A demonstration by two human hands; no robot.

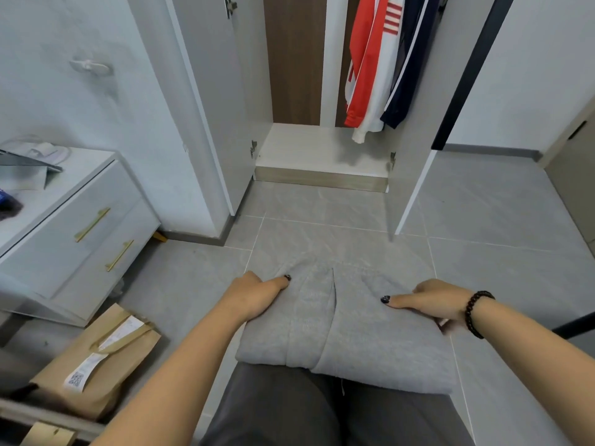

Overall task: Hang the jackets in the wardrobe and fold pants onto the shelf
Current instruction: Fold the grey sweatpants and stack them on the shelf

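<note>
A folded pair of grey pants [351, 329] is held flat in front of me, above the tiled floor. My left hand [254, 292] grips its left edge, thumb on top and fingers underneath. My right hand [431, 300], with a dark bead bracelet at the wrist, grips the right edge the same way. Ahead stands the open wardrobe; its pale bottom shelf [306, 149] is bare. A red and white jacket [370, 66] and a navy jacket [409, 69] hang inside on the right.
A white drawer unit [74, 226] with gold handles stands at the left. A brown paper bag [96, 362] lies on the floor beside it. The wardrobe doors [212, 101] stand open on both sides. Grey floor tiles [322, 220] stretch between me and the wardrobe.
</note>
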